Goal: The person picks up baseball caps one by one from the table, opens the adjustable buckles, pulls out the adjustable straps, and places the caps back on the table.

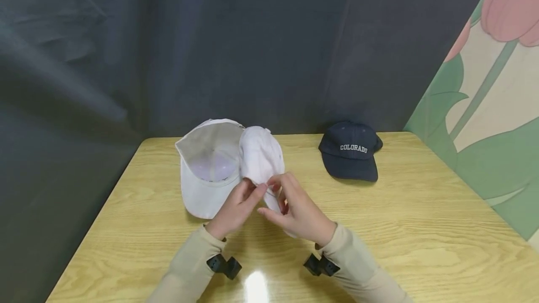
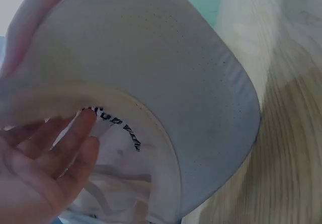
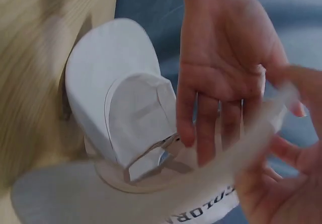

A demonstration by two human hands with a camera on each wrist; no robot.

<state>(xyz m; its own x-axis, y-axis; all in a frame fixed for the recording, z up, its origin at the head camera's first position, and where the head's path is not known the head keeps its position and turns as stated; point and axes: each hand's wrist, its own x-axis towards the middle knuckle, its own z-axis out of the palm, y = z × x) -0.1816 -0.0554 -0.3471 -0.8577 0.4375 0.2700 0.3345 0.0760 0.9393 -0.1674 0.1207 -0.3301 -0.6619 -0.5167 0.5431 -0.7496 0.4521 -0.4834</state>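
A white cap (image 1: 258, 153) stands on its side between both hands, with dark lettering (image 3: 206, 204) on its front that begins "COLOR". My left hand (image 1: 236, 207) grips its edge, and in the left wrist view the fingers reach inside the crown below the brim (image 2: 171, 53). The right hand (image 1: 300, 212) pinches the same cap from the other side, its thumb spread lower down. Beside the left hand, a second white cap (image 1: 204, 202) lies with its hollow inside facing me; its brim (image 3: 110, 48) also shows in the right wrist view.
A navy cap (image 1: 351, 146) lettered "COLORADO" sits at the back right of the wooden table (image 1: 421, 228). Dark sheeting (image 1: 252, 50) hangs behind the table. On the right is a wall painted with tulips (image 1: 484, 106).
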